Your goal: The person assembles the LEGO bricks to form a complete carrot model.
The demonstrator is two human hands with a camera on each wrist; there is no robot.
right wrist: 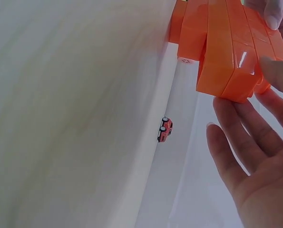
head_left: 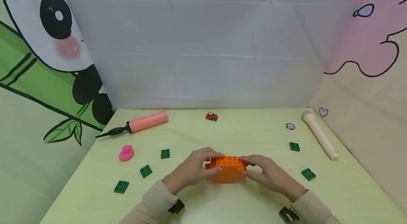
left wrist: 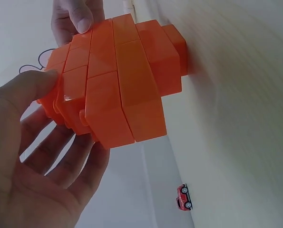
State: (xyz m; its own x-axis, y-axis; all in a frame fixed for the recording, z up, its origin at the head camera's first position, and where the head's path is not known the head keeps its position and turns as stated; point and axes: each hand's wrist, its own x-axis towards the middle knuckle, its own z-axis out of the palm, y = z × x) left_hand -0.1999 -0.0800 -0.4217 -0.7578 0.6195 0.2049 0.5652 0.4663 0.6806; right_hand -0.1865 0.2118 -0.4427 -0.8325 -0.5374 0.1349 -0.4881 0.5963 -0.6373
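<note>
An orange toy-brick build (head_left: 229, 174), wide in the middle and stepped inward toward top and bottom, is upright at the near middle of the table. Studs show along its top. My left hand (head_left: 198, 166) grips its left side, thumb on the near face and fingers behind. On the opposite side my right hand (head_left: 271, 175) holds it the same way, its thumb at the near right edge. In the left wrist view the narrow bottom of the brick build (left wrist: 177, 45) is at the tabletop; whether it fully rests there I cannot tell.
Green bricks (head_left: 146, 171) lie left and more green bricks (head_left: 308, 174) right. A pink duck (head_left: 126, 153) and pink hand pump (head_left: 147, 122) are at left. Farther back are a red toy car (head_left: 211, 116), a poker chip (head_left: 290, 126) and a cream-coloured stick (head_left: 319, 135).
</note>
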